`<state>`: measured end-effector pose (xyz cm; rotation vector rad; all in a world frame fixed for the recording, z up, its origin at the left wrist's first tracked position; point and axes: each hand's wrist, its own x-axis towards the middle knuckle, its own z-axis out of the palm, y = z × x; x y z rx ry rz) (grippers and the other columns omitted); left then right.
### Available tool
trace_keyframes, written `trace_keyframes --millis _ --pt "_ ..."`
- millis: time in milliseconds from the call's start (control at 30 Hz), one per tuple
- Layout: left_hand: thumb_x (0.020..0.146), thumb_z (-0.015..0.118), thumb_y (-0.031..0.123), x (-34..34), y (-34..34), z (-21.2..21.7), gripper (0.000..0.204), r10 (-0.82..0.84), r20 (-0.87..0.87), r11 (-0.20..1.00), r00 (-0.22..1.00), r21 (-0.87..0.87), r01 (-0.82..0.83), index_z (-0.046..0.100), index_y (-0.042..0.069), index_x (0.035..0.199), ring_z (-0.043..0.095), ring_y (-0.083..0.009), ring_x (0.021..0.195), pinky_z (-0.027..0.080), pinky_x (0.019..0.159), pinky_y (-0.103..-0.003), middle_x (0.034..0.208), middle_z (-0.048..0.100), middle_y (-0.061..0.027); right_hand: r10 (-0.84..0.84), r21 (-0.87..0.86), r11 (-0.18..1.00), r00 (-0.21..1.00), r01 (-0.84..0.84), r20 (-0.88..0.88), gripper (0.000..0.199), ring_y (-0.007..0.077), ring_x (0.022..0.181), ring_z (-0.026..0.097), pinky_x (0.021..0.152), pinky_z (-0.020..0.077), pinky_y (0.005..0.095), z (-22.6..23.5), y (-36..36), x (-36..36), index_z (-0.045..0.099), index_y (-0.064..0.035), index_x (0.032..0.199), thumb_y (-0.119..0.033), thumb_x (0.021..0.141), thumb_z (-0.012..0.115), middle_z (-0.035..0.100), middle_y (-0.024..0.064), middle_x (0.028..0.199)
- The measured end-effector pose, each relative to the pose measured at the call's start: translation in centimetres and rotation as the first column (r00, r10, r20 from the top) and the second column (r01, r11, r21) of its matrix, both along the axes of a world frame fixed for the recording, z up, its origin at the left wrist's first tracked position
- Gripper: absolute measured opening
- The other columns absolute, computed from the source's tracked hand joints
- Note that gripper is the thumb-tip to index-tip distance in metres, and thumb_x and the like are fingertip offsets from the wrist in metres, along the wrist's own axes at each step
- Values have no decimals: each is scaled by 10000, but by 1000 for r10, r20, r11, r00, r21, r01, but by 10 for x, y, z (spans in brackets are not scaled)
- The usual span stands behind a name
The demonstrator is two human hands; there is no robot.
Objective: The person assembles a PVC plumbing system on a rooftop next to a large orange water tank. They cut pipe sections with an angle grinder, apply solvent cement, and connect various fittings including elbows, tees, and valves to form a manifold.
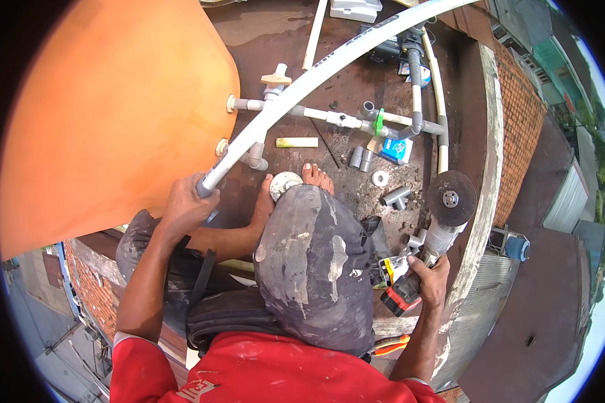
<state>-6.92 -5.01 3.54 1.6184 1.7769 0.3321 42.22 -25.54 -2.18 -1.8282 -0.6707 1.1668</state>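
- One big orange tank (107, 114) is seen filling the upper left, with two outlets on its wall where grey and white pipework (329, 117) is joined.
- Dark, wet rooftop (275, 33) is spread beneath everything, edged on the right by a low concrete parapet (487, 168) with a brick face.
- Much of the lower middle is blocked by a bent knee in paint-smeared grey trousers (312, 262); what lies under it cannot be seen. A bare foot (316, 176) is planted just beyond it.
- A long white pipe (316, 74) is run diagonally from the top edge down across the tank pipework; its lower end is gripped in the left hand (185, 205), fingers clamped around it, close to the tank wall.
- An angle grinder (433, 232) with a dark disc is held up over the parapet by the right hand (430, 279), fingers wrapped tight on its body.
- Loose grey fittings (396, 197) and a short white pipe offcut (297, 142) are scattered on the rooftop between the foot and the grinder, with a small blue-and-white box (396, 151) near them.
- A round white cap (284, 183) is lying just beside the foot.
- Orange-handled pliers (390, 344) are partly hidden by the right forearm.
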Motion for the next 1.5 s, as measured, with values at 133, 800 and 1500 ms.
trace_keyframes --millis 133,800,1500 --pt "905 739 195 16 18 -15 213 -153 -133 981 979 -141 134 724 -6 975 727 -257 689 561 671 -422 751 726 -142 73 -4 997 984 -73 162 445 152 811 706 738 582 327 25 10 -16 672 38 1199 -59 824 892 750 74 981" --pt "866 765 214 147 86 -61 327 -482 -148 866 864 -228 444 809 -89 982 789 -453 946 619 888 -500 961 772 -324 465 -199 885 827 -421 316 619 346 1086 786 966 585 420 9 113 -86 621 104 1301 -99 778 884 787 277 1159" --pt "850 757 200 155 77 -68 348 -472 -169 855 865 -327 403 801 -113 996 794 -454 943 623 878 -503 935 769 -332 493 -251 866 817 -431 299 600 424 1142 768 987 585 466 -12 113 -82 615 91 1298 -89 789 877 774 310 1169"
